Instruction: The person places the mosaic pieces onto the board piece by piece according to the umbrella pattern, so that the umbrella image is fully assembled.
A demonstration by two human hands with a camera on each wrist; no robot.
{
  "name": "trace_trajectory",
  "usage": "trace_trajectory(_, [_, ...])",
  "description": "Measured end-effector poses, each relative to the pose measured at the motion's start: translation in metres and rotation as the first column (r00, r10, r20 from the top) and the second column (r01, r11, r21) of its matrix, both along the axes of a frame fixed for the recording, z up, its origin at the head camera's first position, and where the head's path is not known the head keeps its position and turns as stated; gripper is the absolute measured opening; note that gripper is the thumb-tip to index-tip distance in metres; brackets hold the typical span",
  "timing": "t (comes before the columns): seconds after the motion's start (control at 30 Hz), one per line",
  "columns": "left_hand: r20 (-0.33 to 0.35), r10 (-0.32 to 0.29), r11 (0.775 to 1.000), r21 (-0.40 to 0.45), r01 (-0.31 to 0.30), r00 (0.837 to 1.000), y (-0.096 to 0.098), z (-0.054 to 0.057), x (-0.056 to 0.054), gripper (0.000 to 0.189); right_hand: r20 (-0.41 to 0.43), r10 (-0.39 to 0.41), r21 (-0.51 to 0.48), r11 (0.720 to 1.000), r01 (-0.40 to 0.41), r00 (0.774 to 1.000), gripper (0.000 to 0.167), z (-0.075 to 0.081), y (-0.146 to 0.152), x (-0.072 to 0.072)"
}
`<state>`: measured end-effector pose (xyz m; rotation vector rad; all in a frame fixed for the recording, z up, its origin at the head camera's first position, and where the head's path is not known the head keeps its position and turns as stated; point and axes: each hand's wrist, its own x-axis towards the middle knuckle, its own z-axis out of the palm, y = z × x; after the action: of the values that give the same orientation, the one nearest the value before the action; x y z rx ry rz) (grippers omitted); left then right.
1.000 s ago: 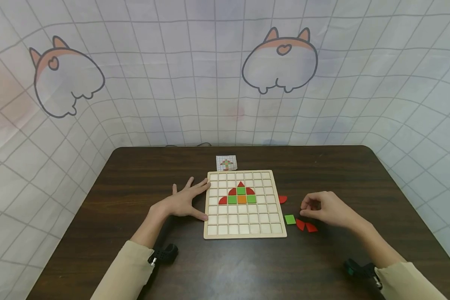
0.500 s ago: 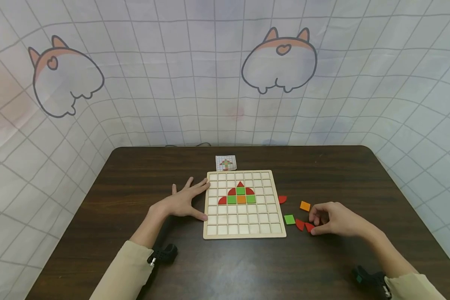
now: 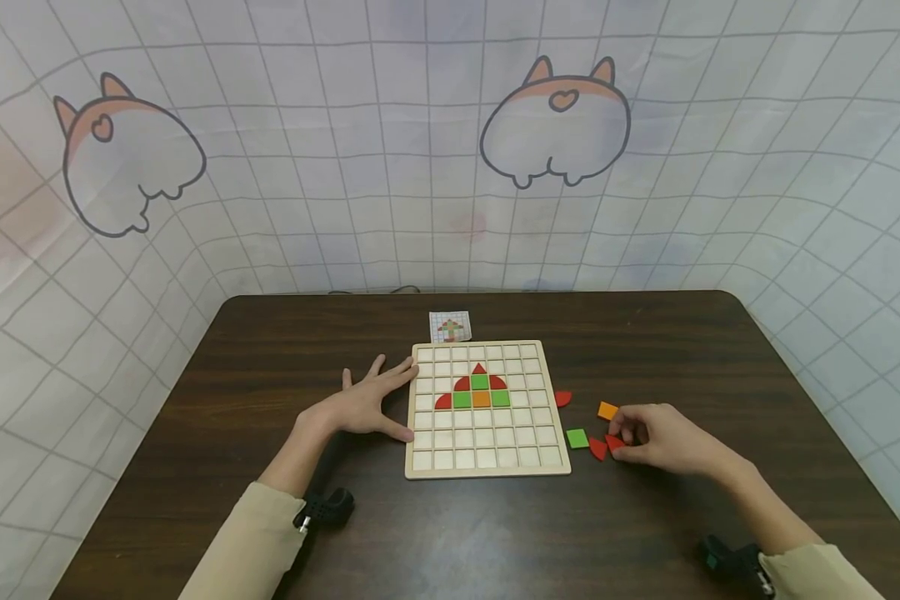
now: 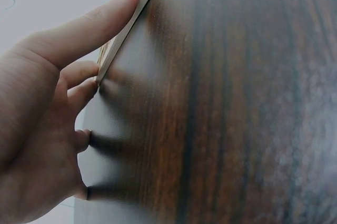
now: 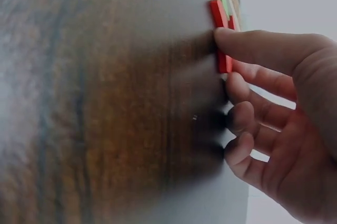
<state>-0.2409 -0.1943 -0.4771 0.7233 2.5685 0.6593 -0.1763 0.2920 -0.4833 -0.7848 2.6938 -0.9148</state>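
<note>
My left hand (image 3: 363, 402) rests with fingers spread at the left edge of a wooden grid board (image 3: 487, 476); in the left wrist view its thumb (image 4: 113, 16) lies along the rim. On the board, red, green and orange tiles form a stepped peak with a red triangle (image 3: 479, 368) on top. Right of the board, my right hand (image 3: 663, 437) pinches a red quarter-circle tile (image 3: 614, 442) between thumb and finger, low at the tabletop. Another red quarter-circle tile (image 3: 597, 449) lies just left of it, beside a green square tile (image 3: 577, 438).
An orange square tile (image 3: 607, 411) lies just behind the right fingertips. One more red rounded tile (image 3: 563, 399) lies against the board's right edge. A small pattern card (image 3: 450, 327) lies behind the board on the dark wooden table (image 3: 307, 333). A white gridded cloth hangs behind.
My right hand has moved back from the orange tile, uncovering it, and has come down onto the right-hand red quarter-circle tile. The left hand stays at the board's edge.
</note>
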Motion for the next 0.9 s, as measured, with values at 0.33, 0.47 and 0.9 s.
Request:
trace_trajectory(0.33, [0.001, -0.001, 1.0, 0.003, 0.001, 1.0, 0.0, 0.001, 0.0, 0.112, -0.048, -0.055, 0.034, 0.998, 0.056, 0.997, 0.019, -0.006, -0.005, -0.003])
trace_trajectory(0.47, [0.0, -0.001, 1.0, 0.002, 0.001, 1.0, 0.0, 0.001, 0.0, 0.112, -0.046, -0.07, 0.027, 0.997, 0.071, 0.996, 0.019, -0.003, -0.005, -0.004])
trace_trajectory(0.9, [-0.005, -0.008, 1.0, 0.015, 0.008, 1.0, -0.001, -0.001, -0.001, 0.113, -0.073, -0.069, -0.008, 0.998, 0.069, 0.995, 0.018, 0.007, -0.024, -0.016])
